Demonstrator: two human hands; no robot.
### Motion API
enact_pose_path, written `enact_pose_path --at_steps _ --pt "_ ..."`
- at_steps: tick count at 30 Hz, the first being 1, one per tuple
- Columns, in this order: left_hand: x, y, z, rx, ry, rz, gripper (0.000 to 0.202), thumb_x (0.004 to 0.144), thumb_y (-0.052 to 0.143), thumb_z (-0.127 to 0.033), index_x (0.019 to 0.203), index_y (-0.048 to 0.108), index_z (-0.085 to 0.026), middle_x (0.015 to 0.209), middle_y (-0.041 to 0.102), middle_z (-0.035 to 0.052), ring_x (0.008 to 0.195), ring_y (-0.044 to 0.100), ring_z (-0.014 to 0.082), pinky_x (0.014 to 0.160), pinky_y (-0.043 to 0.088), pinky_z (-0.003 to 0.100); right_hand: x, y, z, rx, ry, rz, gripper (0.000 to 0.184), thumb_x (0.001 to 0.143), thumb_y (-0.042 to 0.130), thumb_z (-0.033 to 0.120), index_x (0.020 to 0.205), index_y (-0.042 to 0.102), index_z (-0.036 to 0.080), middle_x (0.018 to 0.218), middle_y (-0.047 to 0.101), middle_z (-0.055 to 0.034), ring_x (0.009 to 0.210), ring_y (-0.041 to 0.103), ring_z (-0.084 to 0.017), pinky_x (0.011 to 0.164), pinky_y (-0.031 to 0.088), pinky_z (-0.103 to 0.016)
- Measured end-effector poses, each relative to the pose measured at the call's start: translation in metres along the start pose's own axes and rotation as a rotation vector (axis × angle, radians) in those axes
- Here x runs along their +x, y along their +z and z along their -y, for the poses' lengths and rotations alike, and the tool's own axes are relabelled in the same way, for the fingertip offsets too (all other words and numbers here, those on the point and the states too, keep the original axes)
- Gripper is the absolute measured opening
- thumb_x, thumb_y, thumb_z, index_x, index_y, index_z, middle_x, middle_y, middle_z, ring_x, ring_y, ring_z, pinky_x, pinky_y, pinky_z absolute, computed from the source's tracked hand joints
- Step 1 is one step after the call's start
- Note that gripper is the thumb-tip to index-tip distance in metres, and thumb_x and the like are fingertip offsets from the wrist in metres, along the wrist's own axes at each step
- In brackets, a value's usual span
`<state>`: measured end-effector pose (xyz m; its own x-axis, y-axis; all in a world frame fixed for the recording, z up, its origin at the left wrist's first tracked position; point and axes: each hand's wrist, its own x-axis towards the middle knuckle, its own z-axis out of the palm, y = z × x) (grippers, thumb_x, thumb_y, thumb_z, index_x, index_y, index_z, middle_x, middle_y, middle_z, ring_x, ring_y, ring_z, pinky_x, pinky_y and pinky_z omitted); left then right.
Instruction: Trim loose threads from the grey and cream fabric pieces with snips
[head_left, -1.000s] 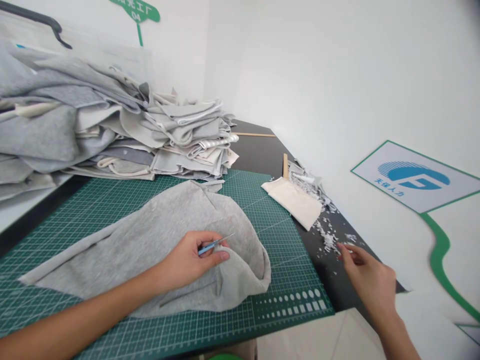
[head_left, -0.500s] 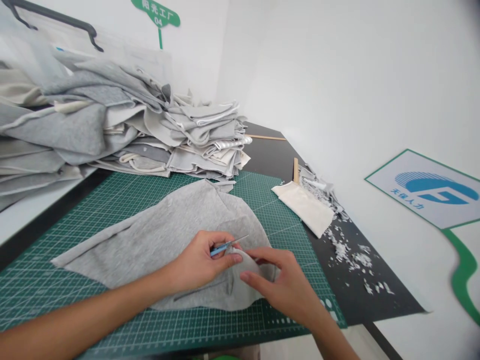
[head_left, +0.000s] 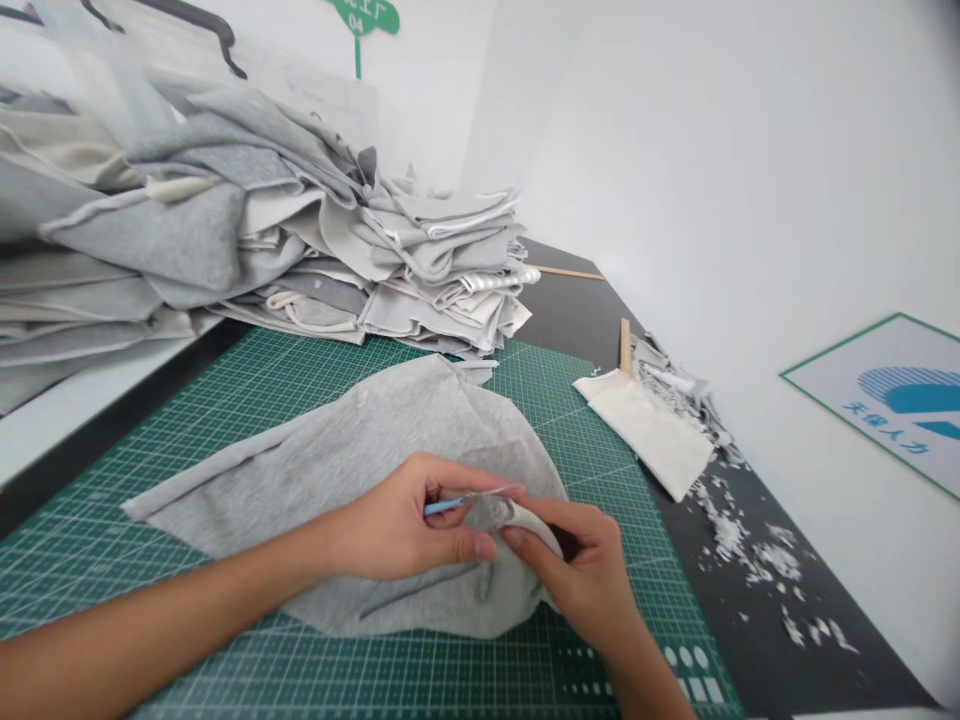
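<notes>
A green cutting mat (head_left: pixel 596 465) is lying under a grey jersey panel (head_left: pixel 300 480), which is spreading across the mat's middle, below a heaped stack of grey garment pieces (head_left: pixel 420 270). The panel is looking light, soft and limp, so it is likely to slump unless taken by its pale folded edge (head_left: pixel 525 517). The right hand (head_left: pixel 581 570) is pinching that edge, while the left hand (head_left: pixel 401 525) is firmly grasping a blue-handled seam ripper (head_left: pixel 442 507).
</notes>
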<state>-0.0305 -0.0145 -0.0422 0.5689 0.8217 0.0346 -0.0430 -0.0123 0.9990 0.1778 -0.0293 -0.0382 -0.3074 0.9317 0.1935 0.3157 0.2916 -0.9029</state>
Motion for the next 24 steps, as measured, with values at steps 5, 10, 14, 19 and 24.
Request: enact_pose_path --at_steps 5,10,14,19,24 --pt "-0.011 -0.009 -0.016 0.197 0.017 0.029 0.059 0.089 0.064 -0.042 0.144 0.047 -0.030 0.061 0.040 -0.0069 0.051 0.033 0.0076 0.046 0.029 0.017 -0.008 0.007 0.001 -0.208 -0.196 -0.184 0.013 0.078 0.076 0.014 0.087 0.079 0.023 0.074 0.080 0.0015 0.060 0.073 -0.013 0.058 0.055 -0.018" --pt "-0.037 -0.004 -0.024 0.559 0.058 -0.241 0.045 0.094 0.051 -0.057 0.137 0.052 -0.043 0.104 0.067 -0.0004 0.087 0.064 0.0154 0.075 0.054 0.021 -0.015 0.012 -0.003 -0.332 -0.392 -0.313 0.022 0.081 0.069 0.009 0.101 0.074 0.018 0.073 0.077 -0.0030 0.061 0.072 -0.016 0.052 0.055 -0.022" --pt "-0.047 0.005 -0.016 0.811 0.118 -0.395 0.031 0.101 0.041 -0.045 0.126 0.058 -0.038 0.115 0.071 -0.0023 0.099 0.068 0.0159 0.083 0.055 0.023 -0.016 0.015 -0.002 -0.389 -0.454 -0.380 0.024 0.081 0.066 0.006 0.102 0.073 0.017 0.066 0.074 -0.0022 0.056 0.071 -0.018 0.045 0.052 -0.025" --pt "-0.049 0.008 0.001 0.959 0.214 -0.377 0.032 0.097 0.050 -0.043 0.125 0.058 -0.031 0.104 0.075 -0.0008 0.082 0.072 0.0158 0.071 0.060 0.024 -0.014 0.018 0.004 -0.372 -0.407 -0.419 0.025 0.078 0.067 0.004 0.097 0.072 0.019 0.056 0.069 0.0016 0.047 0.067 -0.016 0.038 0.047 -0.025" --pt "-0.046 0.015 0.006 0.955 0.252 -0.326 0.033 0.099 0.052 -0.040 0.128 0.055 -0.026 0.099 0.076 -0.0022 0.070 0.070 0.0093 0.068 0.059 0.018 -0.010 0.022 0.009 -0.335 -0.334 -0.485 0.025 0.076 0.067 0.003 0.090 0.072 0.023 0.051 0.066 0.0048 0.039 0.061 -0.014 0.035 0.045 -0.025"
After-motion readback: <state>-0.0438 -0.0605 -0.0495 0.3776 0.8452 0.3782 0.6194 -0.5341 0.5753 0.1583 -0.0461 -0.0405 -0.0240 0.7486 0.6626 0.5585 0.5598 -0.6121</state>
